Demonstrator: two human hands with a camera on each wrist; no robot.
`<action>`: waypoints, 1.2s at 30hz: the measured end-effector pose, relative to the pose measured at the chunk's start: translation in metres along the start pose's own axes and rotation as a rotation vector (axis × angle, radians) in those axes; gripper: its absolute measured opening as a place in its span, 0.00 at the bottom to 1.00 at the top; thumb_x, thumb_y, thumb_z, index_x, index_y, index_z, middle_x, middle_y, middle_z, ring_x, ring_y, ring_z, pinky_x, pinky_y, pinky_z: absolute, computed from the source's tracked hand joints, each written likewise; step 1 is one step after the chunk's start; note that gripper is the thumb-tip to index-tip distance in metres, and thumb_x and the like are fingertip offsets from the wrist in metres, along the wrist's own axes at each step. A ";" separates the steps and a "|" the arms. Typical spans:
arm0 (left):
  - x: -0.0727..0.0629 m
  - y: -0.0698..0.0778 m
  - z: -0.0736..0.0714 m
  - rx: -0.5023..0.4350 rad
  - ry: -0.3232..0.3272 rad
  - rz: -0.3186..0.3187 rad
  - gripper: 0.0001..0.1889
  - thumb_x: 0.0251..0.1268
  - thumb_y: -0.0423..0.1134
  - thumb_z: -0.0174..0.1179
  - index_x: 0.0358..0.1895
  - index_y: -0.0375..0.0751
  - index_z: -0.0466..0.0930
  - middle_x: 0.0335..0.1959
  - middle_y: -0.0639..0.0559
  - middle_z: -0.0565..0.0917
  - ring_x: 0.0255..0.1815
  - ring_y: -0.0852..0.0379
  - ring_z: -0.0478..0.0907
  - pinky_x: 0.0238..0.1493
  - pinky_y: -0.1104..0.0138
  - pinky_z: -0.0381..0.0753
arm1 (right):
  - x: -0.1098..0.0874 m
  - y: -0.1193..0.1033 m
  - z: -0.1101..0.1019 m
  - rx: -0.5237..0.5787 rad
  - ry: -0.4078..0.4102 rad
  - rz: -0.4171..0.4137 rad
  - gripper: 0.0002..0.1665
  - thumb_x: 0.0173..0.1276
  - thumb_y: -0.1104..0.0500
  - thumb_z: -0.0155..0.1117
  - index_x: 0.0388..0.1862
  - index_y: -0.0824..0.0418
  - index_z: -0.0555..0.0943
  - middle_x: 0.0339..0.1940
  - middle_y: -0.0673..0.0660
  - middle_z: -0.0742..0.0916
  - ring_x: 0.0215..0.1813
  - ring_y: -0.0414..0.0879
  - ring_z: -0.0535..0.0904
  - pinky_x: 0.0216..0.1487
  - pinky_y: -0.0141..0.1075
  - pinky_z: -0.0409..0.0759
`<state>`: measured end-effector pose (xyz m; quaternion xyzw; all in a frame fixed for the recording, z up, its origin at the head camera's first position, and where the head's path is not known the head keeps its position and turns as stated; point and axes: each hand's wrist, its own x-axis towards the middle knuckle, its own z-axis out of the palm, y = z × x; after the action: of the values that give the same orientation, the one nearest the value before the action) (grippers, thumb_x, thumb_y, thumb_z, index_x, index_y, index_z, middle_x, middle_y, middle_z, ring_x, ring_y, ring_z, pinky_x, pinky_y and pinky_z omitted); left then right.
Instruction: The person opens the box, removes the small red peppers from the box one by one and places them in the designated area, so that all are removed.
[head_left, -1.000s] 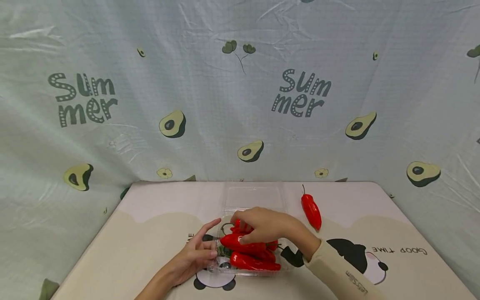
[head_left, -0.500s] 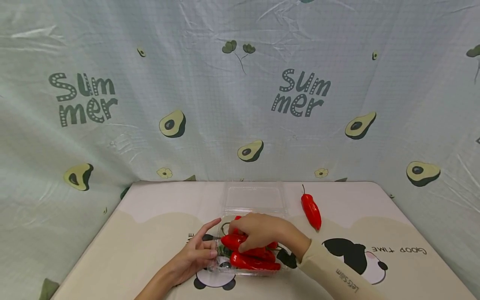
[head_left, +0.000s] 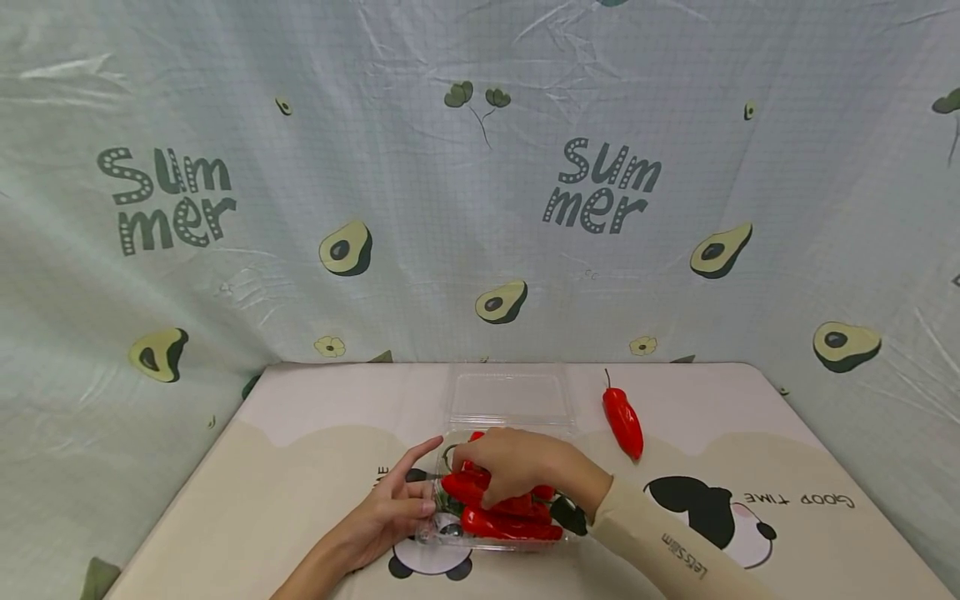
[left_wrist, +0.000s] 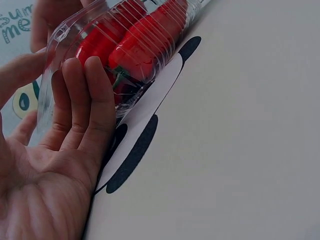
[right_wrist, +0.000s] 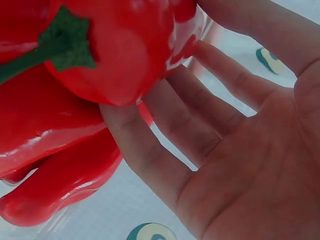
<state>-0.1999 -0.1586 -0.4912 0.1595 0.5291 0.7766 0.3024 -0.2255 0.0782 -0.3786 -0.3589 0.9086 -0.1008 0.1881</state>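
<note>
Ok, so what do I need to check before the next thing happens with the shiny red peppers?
1. Lid open: ok, folded back behind the clear box.
2. Left hand by the box: ok, its fingers touch the left side.
3. Right hand on the top pepper: ok, fingers and thumb are around it.
4. All peppers inside: not ok, a loose pepper lies on the table.
5. How many are inside: cannot tell, the right hand covers some.

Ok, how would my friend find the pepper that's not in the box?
Find the pale table, then the open clear box on it. To the box's right, near the table's far edge, is the red pepper. It lies alone; the other peppers crowd together.
</note>
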 end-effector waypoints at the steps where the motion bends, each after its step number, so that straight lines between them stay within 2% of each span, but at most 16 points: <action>1: 0.000 0.000 0.000 -0.002 -0.003 0.003 0.47 0.72 0.27 0.53 0.85 0.58 0.37 0.36 0.55 0.78 0.38 0.62 0.79 0.43 0.71 0.84 | 0.000 -0.001 0.000 0.005 -0.003 0.010 0.31 0.56 0.57 0.82 0.58 0.43 0.83 0.47 0.45 0.89 0.43 0.36 0.80 0.41 0.35 0.88; 7: 0.000 -0.002 -0.002 -0.015 -0.030 0.022 0.46 0.72 0.26 0.52 0.85 0.57 0.37 0.36 0.55 0.78 0.38 0.62 0.80 0.44 0.70 0.85 | 0.000 -0.001 0.000 0.027 -0.021 0.046 0.33 0.55 0.57 0.82 0.59 0.42 0.82 0.47 0.45 0.88 0.44 0.37 0.80 0.40 0.36 0.89; 21: 0.001 -0.002 -0.003 -0.013 -0.034 0.030 0.47 0.72 0.26 0.52 0.85 0.57 0.36 0.36 0.55 0.79 0.37 0.62 0.80 0.43 0.71 0.85 | 0.000 0.002 0.001 0.041 -0.018 0.039 0.34 0.56 0.56 0.82 0.61 0.41 0.81 0.49 0.44 0.88 0.44 0.36 0.80 0.40 0.35 0.89; 36: 0.000 -0.002 -0.004 0.004 -0.016 -0.003 0.47 0.73 0.27 0.51 0.84 0.62 0.36 0.36 0.56 0.79 0.38 0.61 0.80 0.44 0.70 0.83 | 0.000 0.003 0.002 0.036 -0.013 0.027 0.34 0.56 0.54 0.82 0.61 0.40 0.80 0.52 0.44 0.88 0.48 0.37 0.80 0.43 0.37 0.89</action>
<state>-0.2014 -0.1608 -0.4947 0.1658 0.5282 0.7739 0.3075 -0.2269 0.0803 -0.3820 -0.3438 0.9102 -0.1120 0.2019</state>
